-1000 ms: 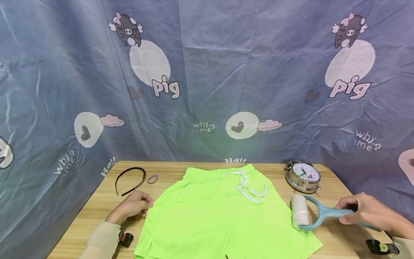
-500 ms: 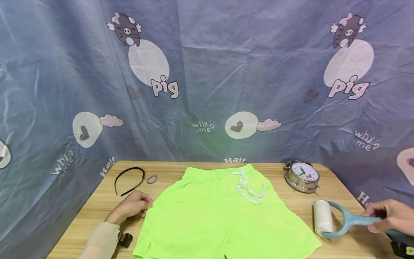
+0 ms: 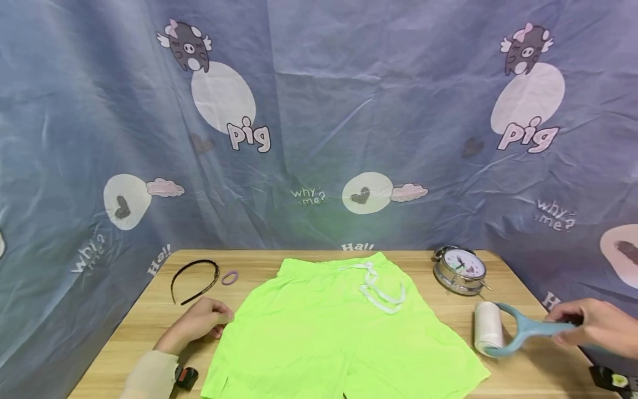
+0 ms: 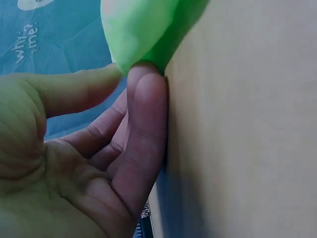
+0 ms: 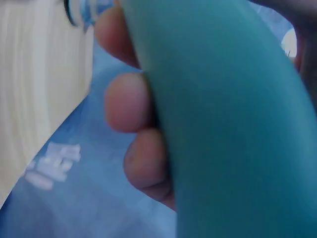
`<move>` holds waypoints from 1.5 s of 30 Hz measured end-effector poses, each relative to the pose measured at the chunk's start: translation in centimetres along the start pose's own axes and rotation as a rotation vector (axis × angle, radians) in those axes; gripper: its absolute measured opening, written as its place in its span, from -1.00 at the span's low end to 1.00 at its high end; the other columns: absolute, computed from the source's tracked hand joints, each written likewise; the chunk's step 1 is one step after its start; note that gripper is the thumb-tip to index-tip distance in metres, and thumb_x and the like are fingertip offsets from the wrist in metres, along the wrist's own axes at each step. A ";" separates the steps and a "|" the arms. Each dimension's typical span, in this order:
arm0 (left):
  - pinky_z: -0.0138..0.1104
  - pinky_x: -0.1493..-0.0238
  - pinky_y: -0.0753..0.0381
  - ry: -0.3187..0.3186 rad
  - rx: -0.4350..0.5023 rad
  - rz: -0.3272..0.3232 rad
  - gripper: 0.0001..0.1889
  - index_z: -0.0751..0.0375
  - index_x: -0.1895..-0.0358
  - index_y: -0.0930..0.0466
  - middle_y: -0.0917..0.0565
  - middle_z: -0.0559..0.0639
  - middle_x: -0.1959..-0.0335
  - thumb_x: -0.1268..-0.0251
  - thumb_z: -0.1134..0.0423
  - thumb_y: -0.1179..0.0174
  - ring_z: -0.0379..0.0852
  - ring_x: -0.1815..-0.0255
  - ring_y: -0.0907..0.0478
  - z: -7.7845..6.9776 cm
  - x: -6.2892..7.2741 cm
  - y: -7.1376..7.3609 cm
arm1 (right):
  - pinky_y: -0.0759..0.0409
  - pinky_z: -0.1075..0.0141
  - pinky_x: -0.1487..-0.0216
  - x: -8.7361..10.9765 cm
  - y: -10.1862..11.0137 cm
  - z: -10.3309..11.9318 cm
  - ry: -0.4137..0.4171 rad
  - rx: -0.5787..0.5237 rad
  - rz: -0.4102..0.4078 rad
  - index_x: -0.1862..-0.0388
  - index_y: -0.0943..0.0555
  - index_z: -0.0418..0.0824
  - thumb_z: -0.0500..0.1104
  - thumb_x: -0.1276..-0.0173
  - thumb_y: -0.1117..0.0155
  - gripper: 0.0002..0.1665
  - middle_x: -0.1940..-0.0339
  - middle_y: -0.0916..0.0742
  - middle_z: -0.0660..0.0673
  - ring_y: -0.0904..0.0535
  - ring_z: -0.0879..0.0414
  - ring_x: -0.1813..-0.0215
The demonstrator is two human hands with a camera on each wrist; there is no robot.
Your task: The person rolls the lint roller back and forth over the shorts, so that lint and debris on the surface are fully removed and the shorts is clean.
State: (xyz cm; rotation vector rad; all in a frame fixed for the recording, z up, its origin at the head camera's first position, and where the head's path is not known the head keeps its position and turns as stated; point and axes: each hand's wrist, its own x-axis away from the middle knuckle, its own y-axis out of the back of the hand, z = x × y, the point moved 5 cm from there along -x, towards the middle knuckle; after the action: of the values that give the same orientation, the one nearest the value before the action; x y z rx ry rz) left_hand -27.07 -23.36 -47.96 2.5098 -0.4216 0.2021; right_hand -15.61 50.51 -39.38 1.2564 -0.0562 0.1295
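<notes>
Bright neon-green shorts (image 3: 319, 327) with a white drawstring (image 3: 379, 291) lie spread flat on the wooden table. At their left edge my left hand (image 3: 199, 321) pinches the fabric between thumb and fingers; the left wrist view shows the green cloth (image 4: 148, 34) at the fingertips. My right hand (image 3: 593, 324) grips the blue handle of a lint roller (image 3: 528, 330), its fingers (image 5: 129, 101) curled round the handle in the right wrist view. The roller's white cylinder is just right of the shorts, apart from them. Whether it touches the table I cannot tell.
A black headband (image 3: 196, 282) and a purple hair tie (image 3: 230, 277) lie at the table's back left. A silver twin-bell alarm clock (image 3: 459, 271) is at the back right. A printed blue cloth (image 3: 319, 127) hangs behind the table (image 3: 129, 338).
My right hand carried the lint roller rightward off the shorts, then slightly back toward them. My left hand keeps its pinch. The head view has shifted slightly.
</notes>
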 end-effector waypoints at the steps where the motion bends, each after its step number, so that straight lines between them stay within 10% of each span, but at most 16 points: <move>1: -0.28 0.40 -0.71 0.012 0.006 0.003 -0.76 0.44 0.06 -0.66 -0.63 0.11 0.32 -0.43 0.29 -0.18 -0.10 0.43 -0.59 0.1 0.3 0.0 | -0.18 0.45 0.41 -0.2 0.3 0.7 0.011 0.008 -0.036 0.31 -0.74 0.02 -0.08 -0.16 -0.49 -0.88 0.52 -0.63 0.19 -0.32 0.40 0.49; 12: -0.32 0.47 -0.66 -0.018 0.037 0.118 -0.70 0.35 0.21 -0.66 -0.58 0.02 0.47 -0.40 0.11 -0.25 -0.14 0.51 -0.55 1.3 3.4 -0.7 | -0.40 0.47 0.38 -3.9 0.9 14.3 0.356 -0.089 -0.344 0.28 -0.71 0.24 -0.11 -0.07 -0.61 -0.70 0.48 -0.66 0.32 -0.45 0.46 0.41; 22: -0.30 0.47 -0.65 -0.049 0.011 0.160 -0.71 0.29 0.37 -0.63 -0.58 -0.03 0.52 -0.30 0.09 -0.32 -0.15 0.52 -0.56 1.3 4.1 -1.0 | -0.58 0.43 0.34 -9.6 -7.2 30.2 0.670 -0.344 -0.101 0.15 -0.71 0.03 -0.26 -0.09 -0.49 -0.67 0.41 -0.71 0.16 -0.51 0.38 0.43; 28: -0.34 0.53 -0.61 -0.087 0.019 0.192 -0.82 0.31 0.41 -0.58 -0.53 -0.07 0.61 -0.23 0.27 -0.32 -0.18 0.58 -0.52 1.1 4.1 -1.2 | -0.60 0.48 0.30 -9.8 -12.4 38.4 0.713 -0.437 -0.026 0.16 -0.74 -0.02 -0.22 -0.09 -0.49 -0.70 0.39 -0.75 0.13 -0.51 0.42 0.44; 36: -0.41 0.58 -0.58 -0.127 0.023 0.260 -0.88 0.37 0.34 -0.64 -0.55 -0.06 0.64 -0.15 0.48 -0.10 -0.23 0.62 -0.51 0.9 3.9 -0.8 | -0.42 0.61 0.47 -8.7 -16.7 43.9 0.798 -0.416 0.112 0.17 -0.75 0.03 -0.17 -0.14 -0.42 -0.76 0.46 -0.71 0.24 -0.35 0.49 0.57; 45: -0.44 0.48 -0.61 -0.185 0.108 0.386 -0.81 0.46 0.23 -0.63 -0.61 -0.09 0.55 -0.08 0.49 -0.11 -0.28 0.53 -0.56 1.1 4.2 -0.4 | -0.35 0.74 0.43 -7.1 -17.8 45.4 0.916 -0.268 0.018 0.21 -0.74 0.03 -0.15 -0.05 -0.45 -0.74 0.37 -0.72 0.26 -0.35 0.58 0.47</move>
State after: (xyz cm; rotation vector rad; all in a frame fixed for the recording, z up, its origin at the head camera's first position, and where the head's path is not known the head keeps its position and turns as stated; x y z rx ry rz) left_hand -22.98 -24.72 -48.10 2.5395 -0.9951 0.1442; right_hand -19.04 1.51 -42.96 0.8365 0.6842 0.6770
